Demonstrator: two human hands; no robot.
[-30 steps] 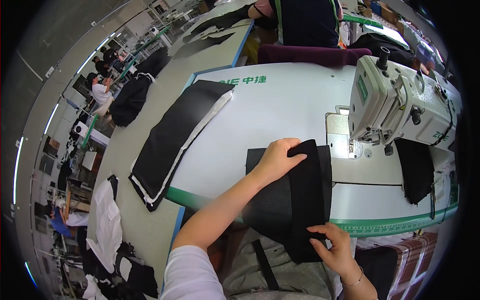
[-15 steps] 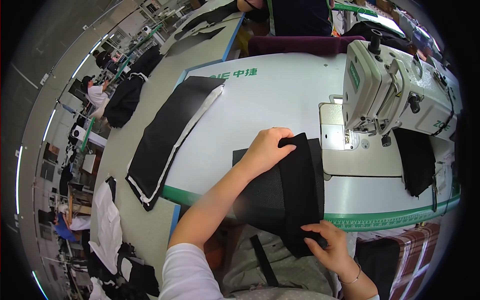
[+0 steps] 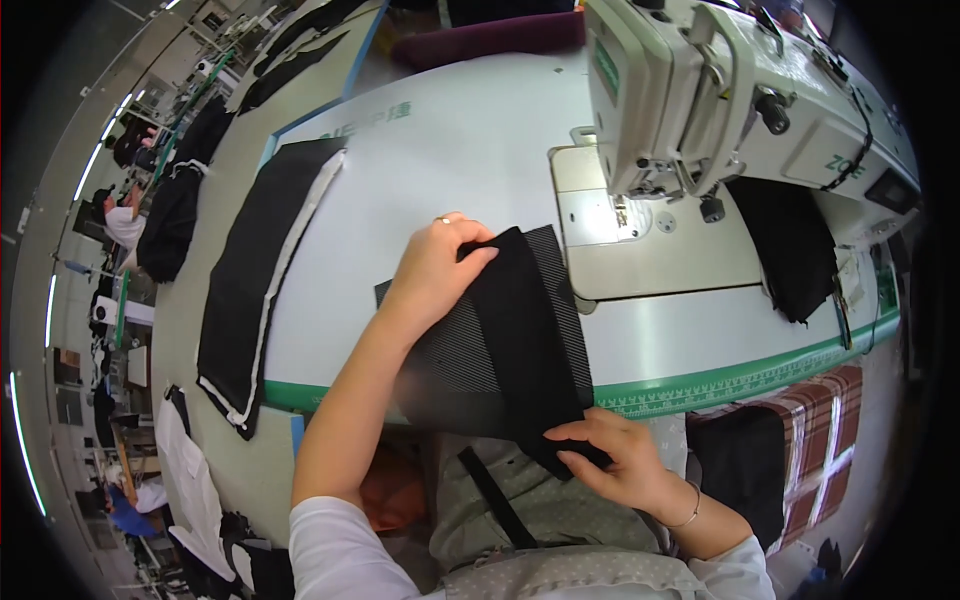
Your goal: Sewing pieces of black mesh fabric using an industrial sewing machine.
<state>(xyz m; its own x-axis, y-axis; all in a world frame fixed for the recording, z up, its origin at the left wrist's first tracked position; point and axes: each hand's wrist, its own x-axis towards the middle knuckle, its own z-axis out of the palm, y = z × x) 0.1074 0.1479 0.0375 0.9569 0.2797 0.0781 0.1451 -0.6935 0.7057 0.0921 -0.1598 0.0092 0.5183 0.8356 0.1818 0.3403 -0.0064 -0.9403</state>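
Note:
A folded black fabric strip (image 3: 522, 345) lies over a black mesh fabric piece (image 3: 450, 350) at the front of the sewing table. My left hand (image 3: 438, 268) pinches the strip's far end between thumb and fingers. At the near end, hanging past the table's front edge, my right hand (image 3: 618, 458) grips the same fabric with thumb and fingers. Mesh shows on both sides of the strip. Just right of the fabric is the sewing machine (image 3: 690, 110), its lit needle area (image 3: 622, 215) apart from the cloth.
A black panel with white edging (image 3: 270, 270) lies to the left. Black fabric (image 3: 785, 245) sits under the machine arm, beside thin scissors or snips (image 3: 842, 312). A green ruler strip (image 3: 690, 392) runs along the front edge. A plaid cloth (image 3: 815, 430) hangs below right.
The whole view has shifted, so the table and machine appear farther left and higher. The strip's angle has turned slightly, and more mesh shows on its right. Both hands keep their hold.

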